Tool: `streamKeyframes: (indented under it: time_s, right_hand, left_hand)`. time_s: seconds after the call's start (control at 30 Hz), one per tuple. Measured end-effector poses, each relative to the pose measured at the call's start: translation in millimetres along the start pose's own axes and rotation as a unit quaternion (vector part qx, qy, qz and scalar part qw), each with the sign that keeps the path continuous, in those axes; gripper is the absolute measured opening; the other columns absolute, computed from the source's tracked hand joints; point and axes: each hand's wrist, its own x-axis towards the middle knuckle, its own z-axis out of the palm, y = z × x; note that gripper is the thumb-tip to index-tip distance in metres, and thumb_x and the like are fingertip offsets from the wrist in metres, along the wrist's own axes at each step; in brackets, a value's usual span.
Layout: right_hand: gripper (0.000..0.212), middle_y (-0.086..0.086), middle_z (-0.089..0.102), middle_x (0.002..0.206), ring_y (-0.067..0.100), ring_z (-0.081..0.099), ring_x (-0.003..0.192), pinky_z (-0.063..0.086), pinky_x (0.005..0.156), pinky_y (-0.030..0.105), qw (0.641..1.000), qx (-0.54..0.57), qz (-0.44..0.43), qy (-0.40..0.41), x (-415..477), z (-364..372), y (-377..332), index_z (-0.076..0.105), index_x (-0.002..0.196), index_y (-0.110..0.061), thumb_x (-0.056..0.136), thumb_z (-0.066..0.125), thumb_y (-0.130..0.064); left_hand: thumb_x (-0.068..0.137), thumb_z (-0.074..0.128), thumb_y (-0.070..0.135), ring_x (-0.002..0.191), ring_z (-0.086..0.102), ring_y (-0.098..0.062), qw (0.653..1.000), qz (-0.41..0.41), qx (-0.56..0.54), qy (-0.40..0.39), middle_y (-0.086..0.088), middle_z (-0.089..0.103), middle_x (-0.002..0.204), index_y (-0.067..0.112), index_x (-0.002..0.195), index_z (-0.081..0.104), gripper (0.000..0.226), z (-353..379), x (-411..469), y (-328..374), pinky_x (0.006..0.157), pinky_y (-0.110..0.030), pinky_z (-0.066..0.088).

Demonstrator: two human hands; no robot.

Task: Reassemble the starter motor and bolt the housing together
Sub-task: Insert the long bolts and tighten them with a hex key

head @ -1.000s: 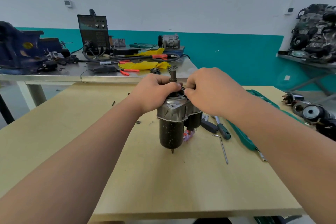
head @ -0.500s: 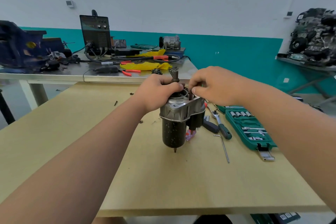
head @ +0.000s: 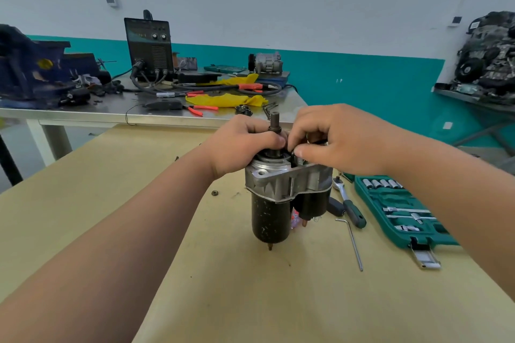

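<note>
— What is the left hand [head: 239, 145] doing?
— Its fingers are curled round the top of the motor [head: 274, 203]. The motor stands on the table [head: 195, 287], same spot as before.
— And the right hand [head: 342, 139]?
— It moved in closer. It now pinches a small black part [head: 292, 152] by the shaft [head: 274, 122]. I think the part is going in, and the bolts come later.

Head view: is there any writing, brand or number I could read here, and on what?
Nothing legible.
Welder: faint panel marks, too blurred.
Socket case: no readable label.
Starter motor: pale specks only, no writing.
</note>
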Motion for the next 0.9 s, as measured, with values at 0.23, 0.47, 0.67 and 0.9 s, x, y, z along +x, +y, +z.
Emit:
streamKeyframes:
  time_s: [0.23,0.47,0.67,0.9]
  right_hand:
    - [0.025,-0.035,0.057,0.072,-0.009,0.053,0.067,0.036,0.058,0.003,1.000,-0.010,0.013,-0.025,-2.5,-6.4,-0.7,0.059,0.069,-0.043,0.085,0.064,-0.023]
    - [0.025,-0.015,0.063,0.073,-0.006,0.055,0.069,0.037,0.058,0.003,0.999,-0.026,0.036,-0.015,-7.0,-7.3,-8.7,0.061,0.066,-0.040,0.086,0.066,-0.024]
    - [0.024,-0.028,0.061,0.065,-0.005,0.055,0.059,0.038,0.046,0.011,0.994,-0.053,0.081,-0.058,-4.0,-12.8,-18.1,0.062,0.063,-0.039,0.085,0.065,-0.031]
    - [0.018,-0.004,0.063,0.069,0.007,0.051,0.059,0.031,0.048,0.022,0.978,-0.178,0.098,-0.054,-8.0,-12.1,-31.7,0.071,0.080,-0.022,0.090,0.060,-0.031]
  left_hand:
    - [0.089,0.057,0.000,0.061,0.061,-0.001,1.000,-0.010,-0.010,-0.019,0.012,0.068,0.064,0.019,0.075,0.073,0.028,3.5,7.2,1.0,0.060,-0.013,0.047]
    - [0.089,0.058,0.002,0.059,0.060,-0.002,1.000,-0.011,0.011,-0.017,0.012,0.066,0.062,0.020,0.075,0.074,0.028,4.7,4.3,4.6,0.058,-0.014,0.047]
    - [0.089,0.060,0.005,0.048,0.052,0.001,0.999,-0.018,0.045,-0.016,0.015,0.057,0.050,0.032,0.048,0.068,0.050,9.1,3.0,11.2,0.051,-0.012,0.041]
    - [0.088,0.065,0.021,0.058,0.057,-0.011,0.995,-0.035,0.094,0.030,0.000,0.062,0.062,0.023,0.062,0.070,0.026,13.4,-5.9,16.7,0.058,-0.023,0.047]
